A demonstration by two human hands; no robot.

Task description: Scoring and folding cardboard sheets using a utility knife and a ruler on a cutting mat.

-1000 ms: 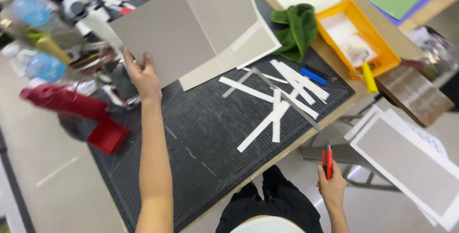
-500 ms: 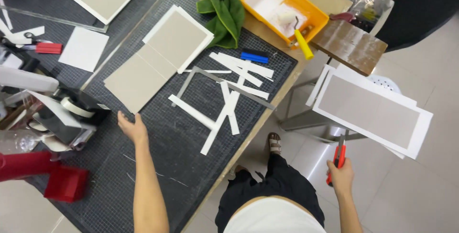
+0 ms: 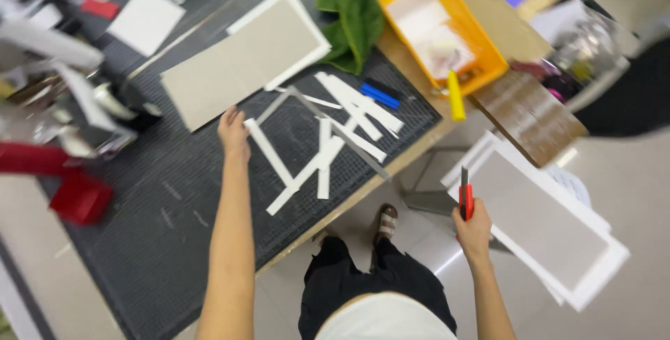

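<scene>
Beside the table, right hand (image 3: 473, 232) grips a red cutter (image 3: 465, 199); left hand (image 3: 233, 131) rests flat on the cutting mat (image 3: 174, 221).

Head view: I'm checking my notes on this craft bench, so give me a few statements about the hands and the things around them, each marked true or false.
1. The right hand holds a red cutter. True.
2. The left hand holds the green cloth. False: it rests on the dark cutting mat, near a grey board.
3. White paper strips lie on the mat. True.
4. The yellow tray is on the floor. False: it sits on the table.
</scene>
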